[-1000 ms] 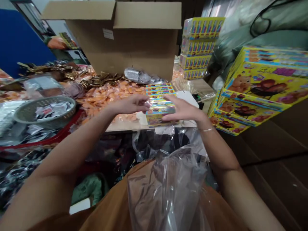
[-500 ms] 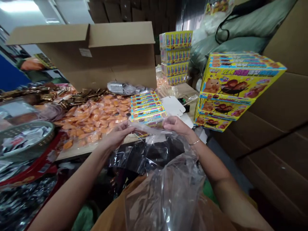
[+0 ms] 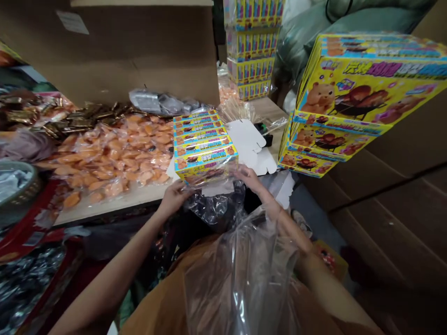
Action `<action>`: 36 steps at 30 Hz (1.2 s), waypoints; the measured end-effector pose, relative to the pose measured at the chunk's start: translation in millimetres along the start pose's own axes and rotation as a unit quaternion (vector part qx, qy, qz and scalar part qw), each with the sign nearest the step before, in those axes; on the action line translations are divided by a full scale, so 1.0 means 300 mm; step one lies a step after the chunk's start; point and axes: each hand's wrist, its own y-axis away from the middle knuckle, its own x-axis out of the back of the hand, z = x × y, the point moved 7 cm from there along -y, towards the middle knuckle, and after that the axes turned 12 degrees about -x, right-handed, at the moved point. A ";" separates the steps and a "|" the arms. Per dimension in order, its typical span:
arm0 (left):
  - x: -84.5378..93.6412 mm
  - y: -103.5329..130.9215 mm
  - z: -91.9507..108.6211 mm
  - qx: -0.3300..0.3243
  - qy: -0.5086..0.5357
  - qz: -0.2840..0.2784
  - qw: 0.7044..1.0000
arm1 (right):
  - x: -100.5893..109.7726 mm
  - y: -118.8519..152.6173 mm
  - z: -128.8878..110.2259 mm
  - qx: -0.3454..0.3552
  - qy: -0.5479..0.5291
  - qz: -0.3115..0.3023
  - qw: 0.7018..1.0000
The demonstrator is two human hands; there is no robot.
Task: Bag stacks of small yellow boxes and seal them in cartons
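Observation:
A row of several small yellow-and-blue boxes [image 3: 204, 146], printed with bears and a grill, lies on the table's front edge. My left hand [image 3: 173, 197] pinches one side of the mouth of a clear plastic bag [image 3: 214, 207] at the row's near left corner. At the near right corner, my right hand [image 3: 248, 179] grips the bag's other side. The bag's rim meets the near end of the boxes, and its crinkled body hangs below the table edge. More clear plastic [image 3: 240, 274] is draped over my lap.
Orange wrapped pieces [image 3: 118, 149] cover the table's left, with brown-gold packets [image 3: 73, 118] behind. White card [image 3: 246, 139] lies right of the boxes. Stacked yellow cartons [image 3: 363, 93] stand at right, more boxes [image 3: 251, 51] behind. A large cardboard box [image 3: 139, 51] closes the back.
Both hands have brought the bag's mouth against the near end of the box row, and its film now overlaps there. The view has tilted down and come closer to the table.

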 end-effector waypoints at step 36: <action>0.089 -0.037 -0.094 -0.001 -0.069 -0.126 0.990 | -0.019 0.082 0.038 -0.019 0.030 -0.131 0.991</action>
